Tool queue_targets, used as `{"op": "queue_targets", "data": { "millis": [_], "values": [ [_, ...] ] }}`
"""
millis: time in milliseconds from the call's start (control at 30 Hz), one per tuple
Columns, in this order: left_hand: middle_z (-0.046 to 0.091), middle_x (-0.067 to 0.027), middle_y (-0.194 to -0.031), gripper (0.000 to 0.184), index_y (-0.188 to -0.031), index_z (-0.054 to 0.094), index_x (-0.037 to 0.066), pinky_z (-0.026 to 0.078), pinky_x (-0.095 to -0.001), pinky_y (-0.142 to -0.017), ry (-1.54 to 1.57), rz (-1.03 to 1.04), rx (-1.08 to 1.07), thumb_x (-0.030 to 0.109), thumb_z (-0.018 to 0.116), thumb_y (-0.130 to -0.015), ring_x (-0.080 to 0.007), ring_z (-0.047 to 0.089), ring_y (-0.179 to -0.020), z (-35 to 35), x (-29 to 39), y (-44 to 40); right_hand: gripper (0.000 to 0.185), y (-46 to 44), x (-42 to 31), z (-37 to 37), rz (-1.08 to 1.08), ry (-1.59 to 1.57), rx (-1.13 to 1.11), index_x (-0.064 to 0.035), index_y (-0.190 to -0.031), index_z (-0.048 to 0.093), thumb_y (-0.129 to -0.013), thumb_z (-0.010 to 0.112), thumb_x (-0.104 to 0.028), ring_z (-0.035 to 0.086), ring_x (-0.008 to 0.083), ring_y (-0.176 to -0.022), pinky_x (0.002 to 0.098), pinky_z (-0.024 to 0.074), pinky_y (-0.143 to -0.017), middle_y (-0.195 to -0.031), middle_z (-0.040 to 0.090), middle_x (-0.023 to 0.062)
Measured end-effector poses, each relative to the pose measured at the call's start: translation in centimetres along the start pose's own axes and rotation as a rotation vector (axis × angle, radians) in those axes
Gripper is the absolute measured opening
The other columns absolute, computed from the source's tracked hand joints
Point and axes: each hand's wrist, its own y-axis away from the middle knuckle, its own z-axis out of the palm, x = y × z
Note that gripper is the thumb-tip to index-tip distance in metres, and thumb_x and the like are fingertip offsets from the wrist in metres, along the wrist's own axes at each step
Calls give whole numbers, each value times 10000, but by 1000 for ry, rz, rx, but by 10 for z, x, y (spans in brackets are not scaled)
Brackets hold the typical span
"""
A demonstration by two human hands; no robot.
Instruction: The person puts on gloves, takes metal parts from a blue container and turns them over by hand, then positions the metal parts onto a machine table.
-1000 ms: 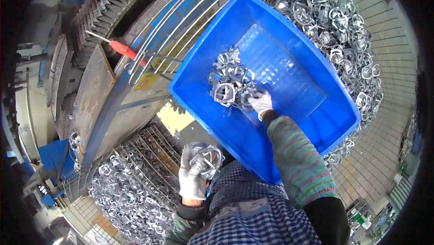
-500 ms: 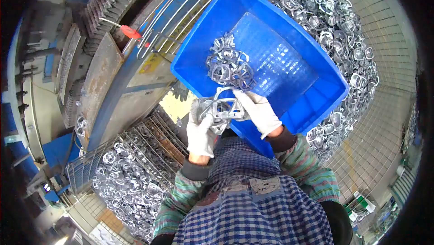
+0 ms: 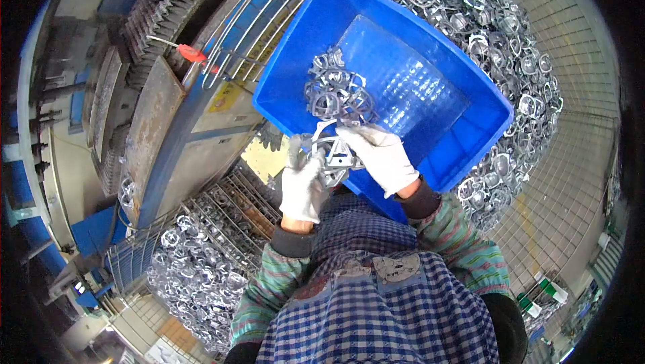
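- Part (image 3: 346, 160) sits between the fingers: left hand (image 3: 300, 186) gripping one side, right hand (image 3: 383, 159) pinching the other
- Bin (image 3: 403, 88) edge runs just behind, room opening right of the pile (image 3: 329, 99)

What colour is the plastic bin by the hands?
The plastic bin is solid blue; best seen in the head view.

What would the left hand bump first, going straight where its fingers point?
Past the metal piece it touches, the left hand would probably meet the near side of the blue bin, though depth is unclear.
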Motion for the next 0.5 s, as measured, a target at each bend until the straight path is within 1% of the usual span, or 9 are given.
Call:
{"op": "queue_targets", "data": {
  "millis": [100,167,200,267,300,367,400,467,500],
  "values": [
    [509,-132,-1071,603,-1327,200,86,502,-431,-767,55,-15,0,-1,507,-816,-245,544,-960,3,-2,-1,236,3,-11,0,-35,46,-3,3,-1024,602,-834,558,-129,546,72,-816,198,441,-714,-943,623,57],
    [520,-93,-1132,470,-1239,379,47,447,-380,-864,15,-33,-14,102,565,-810,-219,526,-1018,6,0,1,243,4,-15,0,-45,-17,-15,-7,-1025,605,-843,550,-158,562,93,-835,213,445,-728,-939,630,81],
    [520,-93,-1132,470,-1239,379,47,447,-380,-864,14,-33,-15,102,565,-810,-219,526,-1018,4,0,-1,243,4,-15,-1,-45,-18,-14,-7,-1025,605,-843,550,-158,562,93,-835,213,445,-728,-939,630,81],
    [526,-85,-1140,420,-1205,429,54,438,-384,-878,49,-84,-78,186,556,-827,-216,524,-1026,-1,-3,-6,234,3,-11,-3,-202,221,-7,-39,-1038,595,-837,532,-140,595,158,-840,247,468,-726,-967,614,102],
    [526,-85,-1140,420,-1205,429,54,438,-384,-878,48,-84,-78,186,556,-827,-216,524,-1026,0,-3,-7,234,3,-8,-5,-202,221,-6,-39,-1038,595,-837,532,-140,595,158,-840,247,468,-726,-967,614,102],
    [529,-101,-1084,332,-1143,430,73,482,-447,-802,192,-154,-7,108,535,-831,-267,550,-964,3,-3,-9,253,3,-1,-9,-759,820,62,-74,-1060,563,-815,515,-114,606,231,-837,296,490,-719,-1018,582,113],
    [529,-101,-1084,332,-1143,430,73,482,-447,-802,192,-152,-7,108,535,-831,-267,550,-964,3,-3,-9,253,5,-2,-9,-760,819,61,-74,-1060,563,-815,515,-114,606,231,-837,296,490,-719,-1018,582,113],
    [546,-105,-1072,299,-1105,471,56,475,-454,-800,205,-171,-73,160,542,-834,-269,556,-959,3,-3,-8,288,9,-7,-9,-751,797,47,-97,-1071,536,-784,521,-97,609,254,-783,318,512,-650,-1027,556,138],
    [546,-105,-1072,299,-1105,471,56,475,-454,-800,204,-171,-73,160,542,-834,-269,556,-959,6,-2,-7,288,10,-10,-10,-751,796,47,-97,-1071,536,-784,521,-97,609,254,-783,318,512,-650,-1027,556,138]
  ]
}}
